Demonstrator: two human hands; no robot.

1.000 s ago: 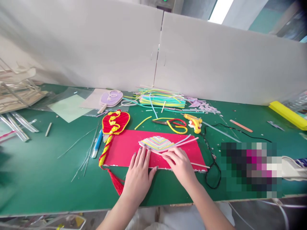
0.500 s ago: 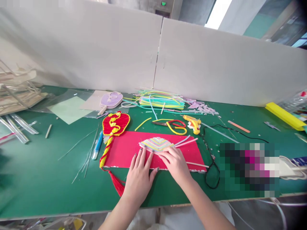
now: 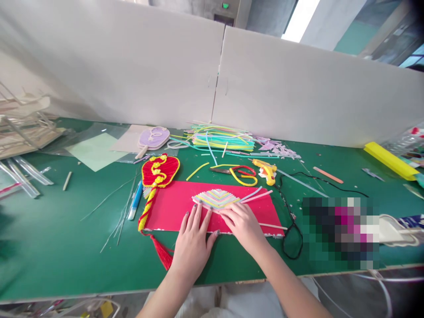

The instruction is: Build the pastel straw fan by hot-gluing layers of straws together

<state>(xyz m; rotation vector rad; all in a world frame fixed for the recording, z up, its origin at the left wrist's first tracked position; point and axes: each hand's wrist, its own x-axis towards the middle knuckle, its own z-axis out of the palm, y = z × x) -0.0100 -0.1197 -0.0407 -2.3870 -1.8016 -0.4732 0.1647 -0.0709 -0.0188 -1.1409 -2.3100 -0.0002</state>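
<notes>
A pattern of pastel strips (image 3: 217,198), nested in V shapes, lies on a red board (image 3: 172,207) in front of me. My left hand (image 3: 195,232) rests flat with fingers spread, its fingertips on the pattern's lower edge. Fingers bent together, my right hand (image 3: 240,221) pinches a pale pink strip (image 3: 272,226) at the bottom point of the V. That strip's loose end sticks out to the right of the hand; its middle is hidden. More loose strip ends (image 3: 256,195) stretch from the pattern's right side.
Behind the board lie scissors (image 3: 243,173), a yellow glue gun (image 3: 266,171) with a black cord, and a pile of pastel strips (image 3: 221,139). A red fan (image 3: 160,170) with a tassel overlaps the board's left edge. A blue pen-like tool (image 3: 135,201) lies beside it.
The hands and the strips keep nearly the same places. The view has shifted very slightly.
</notes>
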